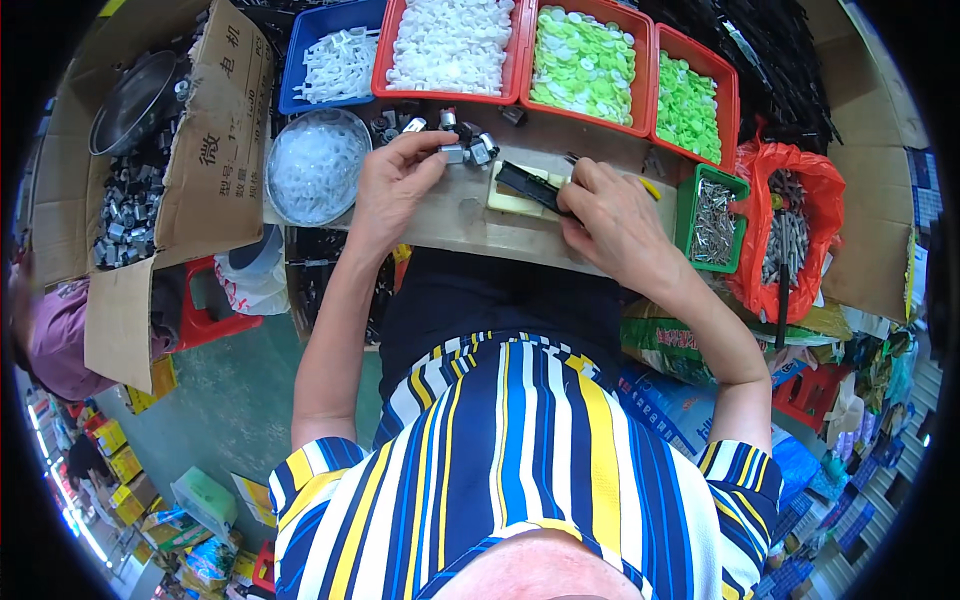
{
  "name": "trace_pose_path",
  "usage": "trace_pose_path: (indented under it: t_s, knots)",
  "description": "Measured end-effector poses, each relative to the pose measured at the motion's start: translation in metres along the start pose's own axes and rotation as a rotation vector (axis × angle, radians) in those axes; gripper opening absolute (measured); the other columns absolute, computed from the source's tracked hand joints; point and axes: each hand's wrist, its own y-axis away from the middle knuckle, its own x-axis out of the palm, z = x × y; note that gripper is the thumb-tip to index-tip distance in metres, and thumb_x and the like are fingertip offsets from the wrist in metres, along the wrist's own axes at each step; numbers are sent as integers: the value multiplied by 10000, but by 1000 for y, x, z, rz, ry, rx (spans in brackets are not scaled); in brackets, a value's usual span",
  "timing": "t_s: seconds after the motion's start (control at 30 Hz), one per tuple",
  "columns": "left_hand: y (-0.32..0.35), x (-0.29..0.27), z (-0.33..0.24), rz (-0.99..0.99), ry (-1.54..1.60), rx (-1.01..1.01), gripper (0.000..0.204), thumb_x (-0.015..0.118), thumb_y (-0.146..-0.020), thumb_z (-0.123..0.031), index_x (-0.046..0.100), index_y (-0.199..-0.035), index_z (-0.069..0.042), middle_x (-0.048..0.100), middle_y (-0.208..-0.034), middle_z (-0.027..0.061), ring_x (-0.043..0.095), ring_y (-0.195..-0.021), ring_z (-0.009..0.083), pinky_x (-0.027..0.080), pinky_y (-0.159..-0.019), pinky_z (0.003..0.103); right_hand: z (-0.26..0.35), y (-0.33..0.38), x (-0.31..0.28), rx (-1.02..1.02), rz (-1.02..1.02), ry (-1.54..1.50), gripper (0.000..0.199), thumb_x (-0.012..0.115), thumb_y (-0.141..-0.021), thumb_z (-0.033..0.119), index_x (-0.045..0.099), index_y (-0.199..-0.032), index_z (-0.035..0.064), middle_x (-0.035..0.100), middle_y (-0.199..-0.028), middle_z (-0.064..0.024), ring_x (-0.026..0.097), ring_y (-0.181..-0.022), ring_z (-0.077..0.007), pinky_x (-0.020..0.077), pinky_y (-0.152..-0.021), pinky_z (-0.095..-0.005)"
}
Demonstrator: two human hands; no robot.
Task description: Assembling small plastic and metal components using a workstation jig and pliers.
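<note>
My left hand (395, 190) pinches a small silver motor (453, 154) between thumb and fingertips, at the near edge of a loose group of similar motors (478, 150) on the bench. To its right, my right hand (620, 225) grips one end of a long, narrow black plastic housing (528, 184). This housing lies slanted over a cream-coloured block (508, 201), which rests on the worktop. Fingers of the right hand cover the housing's near right end. A thin dark tip and a yellow piece (651, 189) show just beyond that hand; what they belong to is hidden.
Along the back stand a blue bin (290, 104) and red bins (519, 98) of white and green plastic parts. A clear bowl (275, 185) sits left, beside a cardboard box (215, 150) of motors. At right are a green tray (743, 190) of metal pins and a red bag (830, 215).
</note>
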Motion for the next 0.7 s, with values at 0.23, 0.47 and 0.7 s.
trace_pose_path:
  t_s: [0.23,0.47,0.7]
  knots:
    - [6,1,-7,11,253,-87,239,692,-894,-17,691,-1131,12,677,-1001,28,629,-871,74,516,-794,214,7,-2,-6,-31,52,145,83,618,-789,70,590,-862,45,519,-906,-102,573,-902,-270,445,-764,-408]
    - [9,4,-18,-1,275,-90,246,702,-887,-19,686,-1130,18,686,-1014,48,647,-878,90,526,-805,223,4,3,-10,-80,108,283,104,575,-806,67,612,-902,52,526,-948,-96,572,-943,-238,446,-787,-376]
    - [9,18,-17,27,288,-95,250,704,-892,-38,685,-1135,17,695,-1016,54,655,-887,100,537,-826,236,4,8,-1,-131,36,363,116,590,-810,89,624,-917,58,546,-945,-95,583,-929,-234,450,-805,-372]
